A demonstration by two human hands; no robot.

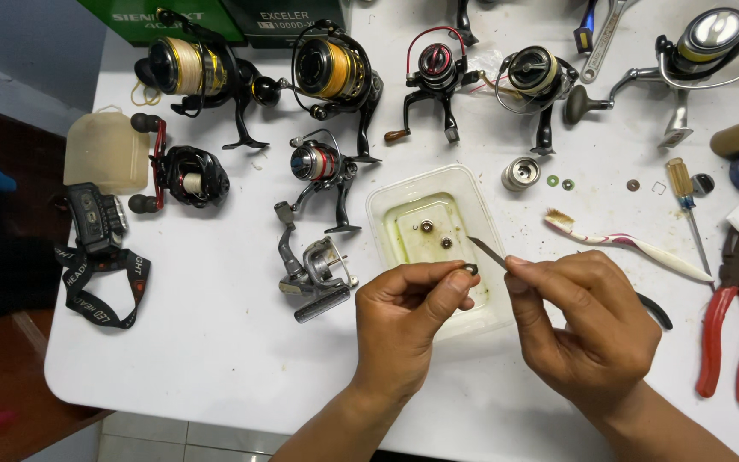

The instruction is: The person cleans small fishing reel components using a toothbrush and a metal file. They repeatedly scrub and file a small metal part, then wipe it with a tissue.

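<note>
Over the near edge of the plastic tray (pixel 384 198), the left hand (pixel 408 321) has its fingers clamped on a small dark ring (pixel 470 270) — held just above the tray's front rim. The right hand (pixel 588 329) has its fingers pinched together on a thin metal pick (pixel 488 251), tip close beside the ring. 2 small bearings (pixel 435 233) lie in the greenish liquid; a toothbrush (pixel 626 245) rests on the white bench (pixel 215 342).

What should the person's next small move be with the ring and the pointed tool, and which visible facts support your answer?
Probably bring the tweezers' tip into the small dark ring. The left hand pinches the ring between thumb and finger over the clear tub, and the right hand aims the tip just beside it, not clearly touching. Two more small round parts sit in the tub's greenish liquid.
</note>
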